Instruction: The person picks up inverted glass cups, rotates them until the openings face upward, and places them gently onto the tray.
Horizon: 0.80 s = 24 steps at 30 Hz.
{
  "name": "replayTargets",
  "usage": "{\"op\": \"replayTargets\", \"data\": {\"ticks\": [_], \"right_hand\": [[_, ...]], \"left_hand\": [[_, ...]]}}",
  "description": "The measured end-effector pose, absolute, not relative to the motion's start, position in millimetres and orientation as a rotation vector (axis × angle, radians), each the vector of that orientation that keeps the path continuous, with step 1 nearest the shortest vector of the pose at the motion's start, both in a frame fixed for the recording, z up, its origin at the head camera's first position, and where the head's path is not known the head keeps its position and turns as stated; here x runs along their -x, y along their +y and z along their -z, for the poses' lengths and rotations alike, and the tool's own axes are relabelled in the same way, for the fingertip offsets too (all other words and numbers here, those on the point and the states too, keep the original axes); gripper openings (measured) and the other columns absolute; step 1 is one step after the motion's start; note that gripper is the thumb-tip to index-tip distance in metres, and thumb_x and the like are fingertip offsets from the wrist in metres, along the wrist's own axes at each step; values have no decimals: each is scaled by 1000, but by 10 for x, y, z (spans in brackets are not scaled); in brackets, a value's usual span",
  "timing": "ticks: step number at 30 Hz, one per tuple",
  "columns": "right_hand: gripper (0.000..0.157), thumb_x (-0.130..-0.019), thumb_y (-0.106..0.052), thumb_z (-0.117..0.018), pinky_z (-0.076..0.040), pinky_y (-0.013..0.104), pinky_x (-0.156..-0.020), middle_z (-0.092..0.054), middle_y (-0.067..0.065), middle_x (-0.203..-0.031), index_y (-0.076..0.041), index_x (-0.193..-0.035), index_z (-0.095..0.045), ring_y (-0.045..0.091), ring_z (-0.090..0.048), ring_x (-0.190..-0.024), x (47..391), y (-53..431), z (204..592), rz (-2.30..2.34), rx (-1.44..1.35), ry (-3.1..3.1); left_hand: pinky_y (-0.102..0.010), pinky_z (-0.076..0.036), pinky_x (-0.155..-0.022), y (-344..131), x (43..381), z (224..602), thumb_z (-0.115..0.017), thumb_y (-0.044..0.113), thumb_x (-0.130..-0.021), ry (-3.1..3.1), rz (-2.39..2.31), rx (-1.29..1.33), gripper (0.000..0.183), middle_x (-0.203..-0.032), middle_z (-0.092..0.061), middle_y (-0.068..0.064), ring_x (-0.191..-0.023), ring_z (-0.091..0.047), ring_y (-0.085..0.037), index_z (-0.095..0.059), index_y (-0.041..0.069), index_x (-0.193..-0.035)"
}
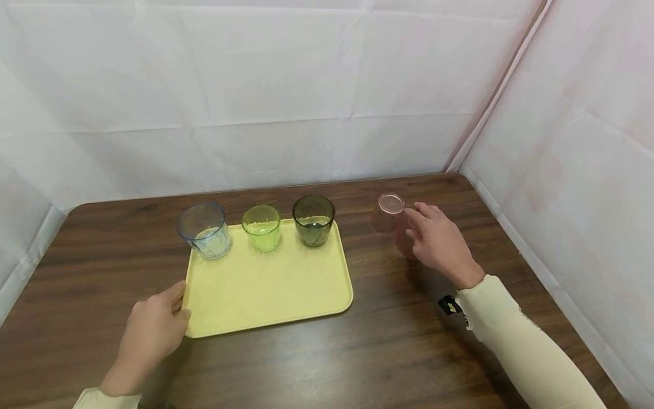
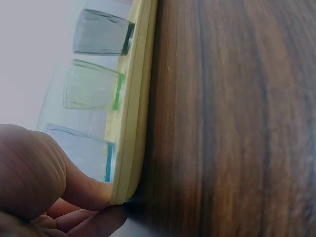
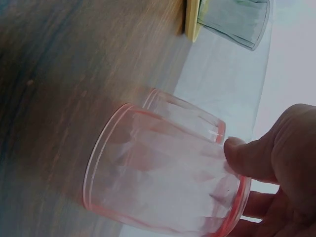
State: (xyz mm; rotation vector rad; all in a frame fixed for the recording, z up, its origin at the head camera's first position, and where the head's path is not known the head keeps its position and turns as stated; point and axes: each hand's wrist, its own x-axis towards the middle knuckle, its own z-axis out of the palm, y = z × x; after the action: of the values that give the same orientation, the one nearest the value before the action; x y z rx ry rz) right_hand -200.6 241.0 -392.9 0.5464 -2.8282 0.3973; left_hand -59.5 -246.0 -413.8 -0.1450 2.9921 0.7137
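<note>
Left hand (image 1: 155,326) pinches tray (image 1: 265,289) at left edge. Tray on table (image 1: 317,369); blue cup (image 1: 212,243), green cup (image 1: 263,230), dark cup (image 1: 314,226) upright in row along far side. Right hand (image 1: 439,241) grips near pink cup (image 3: 163,173), upside down, round base; cannot tell if rim touches table. Far pink cup (image 1: 389,216) upside down just beyond, right of tray.
</note>
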Motion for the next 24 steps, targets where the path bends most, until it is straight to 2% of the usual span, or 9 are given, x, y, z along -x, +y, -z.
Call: {"op": "replayTargets", "data": {"ticks": [2, 5, 8, 9, 13, 15, 17, 20, 24], "right_hand": [[39, -94, -7, -69, -57, 60, -94, -66, 20, -132, -3, -133, -66, 38, -61, -123, 2015, 2390, 3940, -382, -548, -2813], [40, -93, -6, -71, -57, 59, -90, -67, 18, -129, -3, -133, -67, 36, -61, -120, 2012, 2375, 3940, -369, -540, -2817], [41, -93, -5, -71, -57, 59, -90, -66, 18, -130, -2, -133, -66, 36, -62, -119, 2003, 2381, 3930, -367, -535, -2837], [41, -93, -5, -71, -57, 59, -90, -66, 19, -130, -2, -133, -66, 37, -62, -119, 2004, 2381, 3925, -370, -536, -2844], [39, -94, -5, -70, -56, 60, -91, -66, 20, -131, -1, -133, -66, 38, -62, -119, 1994, 2366, 3869, -373, -536, -2861], [39, -94, -6, -70, -56, 61, -92, -66, 21, -133, -1, -132, -67, 39, -62, -121, 1988, 2365, 3845, -365, -522, -2866], [39, -94, -5, -70, -56, 62, -94, -66, 21, -134, -1, -132, -67, 39, -62, -123, 1987, 2367, 3829, -364, -510, -2871], [40, -95, -6, -68, -54, 64, -98, -63, 24, -139, -1, -134, -66, 41, -60, -128, 1983, 2358, 3814, -379, -505, -2897], [40, -95, -6, -67, -52, 65, -101, -61, 25, -143, -1, -135, -66, 43, -57, -134, 1976, 2328, 3789, -391, -514, -2910]], "left_hand": [[-48, -61, -63, -2464, 580, 4143, -61, 2, -96, 2978, -732, 156, 57, -130, -62, -34, -89, -75, -48, -44, -16, -148], [-35, -51, -50, -2462, 563, 4151, -61, 1, -96, 2970, -761, 168, 57, -131, -61, -35, -73, -72, -32, -43, -16, -147], [-32, -52, -52, -2453, 557, 4154, -61, 1, -96, 2986, -769, 165, 56, -129, -62, -35, -82, -75, -32, -45, -17, -146], [-29, -46, -47, -2455, 554, 4154, -60, 1, -96, 2982, -774, 166, 56, -129, -61, -35, -70, -71, -27, -44, -17, -146], [-28, -42, -42, -2460, 544, 4153, -58, 2, -97, 2987, -774, 174, 56, -131, -60, -35, -51, -56, -20, -44, -15, -148], [-30, -47, -45, -2453, 553, 4156, -59, 2, -97, 2992, -776, 168, 56, -133, -60, -35, -57, -66, -29, -44, -14, -149], [-36, -55, -52, -2444, 565, 4156, -60, 1, -96, 3001, -783, 165, 56, -133, -60, -34, -81, -76, -44, -45, -14, -148], [-54, -63, -77, -2442, 569, 4150, -62, 1, -95, 3015, -763, 170, 56, -132, -61, -33, -120, -61, -53, -46, -14, -147], [-69, -53, -93, -2460, 548, 4143, -62, 3, -96, 2993, -746, 203, 57, -132, -62, -32, -125, -56, -54, -46, -13, -148]]}}
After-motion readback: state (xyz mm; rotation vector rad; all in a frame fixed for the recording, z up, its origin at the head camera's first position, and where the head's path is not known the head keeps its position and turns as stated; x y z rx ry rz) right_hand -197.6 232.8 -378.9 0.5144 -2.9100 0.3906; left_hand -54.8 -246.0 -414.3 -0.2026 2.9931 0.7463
